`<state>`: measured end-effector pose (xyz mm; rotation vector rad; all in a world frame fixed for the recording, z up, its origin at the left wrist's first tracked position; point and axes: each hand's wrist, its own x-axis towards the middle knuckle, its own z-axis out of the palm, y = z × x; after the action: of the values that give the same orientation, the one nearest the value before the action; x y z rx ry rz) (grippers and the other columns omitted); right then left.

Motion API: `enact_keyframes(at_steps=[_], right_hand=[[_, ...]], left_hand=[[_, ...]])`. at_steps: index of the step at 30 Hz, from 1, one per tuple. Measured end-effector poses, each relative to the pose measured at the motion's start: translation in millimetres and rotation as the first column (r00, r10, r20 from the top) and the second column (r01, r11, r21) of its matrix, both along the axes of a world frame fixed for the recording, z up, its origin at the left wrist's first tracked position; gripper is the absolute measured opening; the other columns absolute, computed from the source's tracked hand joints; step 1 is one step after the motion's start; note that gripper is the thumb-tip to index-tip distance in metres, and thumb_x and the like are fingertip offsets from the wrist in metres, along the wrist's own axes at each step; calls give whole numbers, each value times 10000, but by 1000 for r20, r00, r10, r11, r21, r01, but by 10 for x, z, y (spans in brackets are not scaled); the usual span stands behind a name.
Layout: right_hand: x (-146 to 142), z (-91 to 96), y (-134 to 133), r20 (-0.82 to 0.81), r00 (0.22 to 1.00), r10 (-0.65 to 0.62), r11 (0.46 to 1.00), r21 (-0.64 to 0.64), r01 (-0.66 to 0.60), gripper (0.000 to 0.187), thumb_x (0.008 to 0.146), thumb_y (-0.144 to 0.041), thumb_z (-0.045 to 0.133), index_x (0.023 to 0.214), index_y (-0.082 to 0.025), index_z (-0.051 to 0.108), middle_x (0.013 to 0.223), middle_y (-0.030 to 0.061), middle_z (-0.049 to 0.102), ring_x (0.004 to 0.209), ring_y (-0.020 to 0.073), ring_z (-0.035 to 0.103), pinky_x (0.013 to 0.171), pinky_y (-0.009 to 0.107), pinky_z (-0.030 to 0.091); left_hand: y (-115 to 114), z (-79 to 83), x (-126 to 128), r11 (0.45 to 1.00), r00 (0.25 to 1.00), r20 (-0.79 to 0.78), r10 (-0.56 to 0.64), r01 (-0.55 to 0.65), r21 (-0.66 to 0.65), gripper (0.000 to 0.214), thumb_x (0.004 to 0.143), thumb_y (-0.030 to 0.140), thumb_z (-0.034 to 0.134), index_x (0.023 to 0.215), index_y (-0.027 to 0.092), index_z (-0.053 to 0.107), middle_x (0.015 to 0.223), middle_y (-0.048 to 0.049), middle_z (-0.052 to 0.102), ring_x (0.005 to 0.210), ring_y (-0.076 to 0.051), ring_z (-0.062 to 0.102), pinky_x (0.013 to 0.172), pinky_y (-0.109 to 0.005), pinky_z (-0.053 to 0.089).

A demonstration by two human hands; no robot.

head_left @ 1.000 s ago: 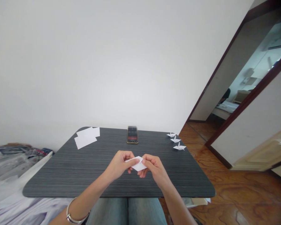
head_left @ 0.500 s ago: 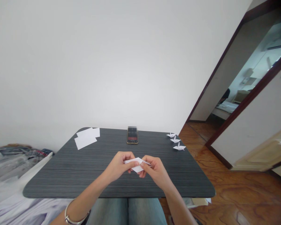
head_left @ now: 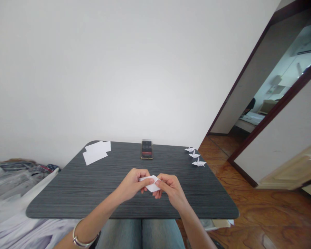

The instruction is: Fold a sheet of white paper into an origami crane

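Note:
A small piece of folded white paper is held above the near middle of the dark table. My left hand pinches its left side, thumb lying on top. From the right, my right hand grips the other end between thumb and curled fingers. Both thumbs press close together near the paper's centre. Parts of the paper are hidden behind the fingers. Three folded paper cranes stand in a row at the table's right edge. Flat white paper sheets overlap at the back left.
A phone stands propped at the back middle of the dark wood-grain table, which meets a white wall. Plastic-covered fabric lies left of the table. On the right are a wooden floor and a doorway.
The right end of the folded paper, which stuck out over my right hand, is now covered by the right fingers. Both hands otherwise stay in nearly the same place.

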<state>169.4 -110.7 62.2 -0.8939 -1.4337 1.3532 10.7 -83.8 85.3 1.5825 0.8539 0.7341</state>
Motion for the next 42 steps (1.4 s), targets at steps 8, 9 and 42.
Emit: enact_keyframes(at_steps=[8, 9, 42], right_hand=[[-6, 2, 5, 45, 999, 11, 1000, -8, -10, 297, 773, -395, 495, 647, -131, 542, 539, 6, 585, 454, 92, 528, 456, 199, 426], [-6, -5, 6, 51, 999, 6, 1000, -9, -5, 294, 769, -392, 505, 639, -131, 538, 532, 2, 581, 449, 89, 524, 452, 196, 421], [1, 6, -10, 79, 991, -110, 994, 10, 110, 256, 749, -371, 537, 636, -141, 553, 518, -7, 564, 449, 98, 513, 445, 202, 405]], left_hand=[[10, -16, 10, 998, 1000, 20, -3, 4, -56, 318, 697, 400, 562, 571, 112, 512, 450, 26, 499, 395, -58, 422, 382, -155, 321], [11, -19, 6, 998, 1000, 24, -11, 12, -69, 320, 700, 400, 559, 575, 109, 519, 453, 20, 509, 397, -61, 431, 382, -157, 327], [-26, 21, -197, 994, 973, 232, 17, 9, -111, 217, 693, 246, 611, 854, 107, 568, 747, -49, 634, 676, -123, 585, 613, -231, 468]])
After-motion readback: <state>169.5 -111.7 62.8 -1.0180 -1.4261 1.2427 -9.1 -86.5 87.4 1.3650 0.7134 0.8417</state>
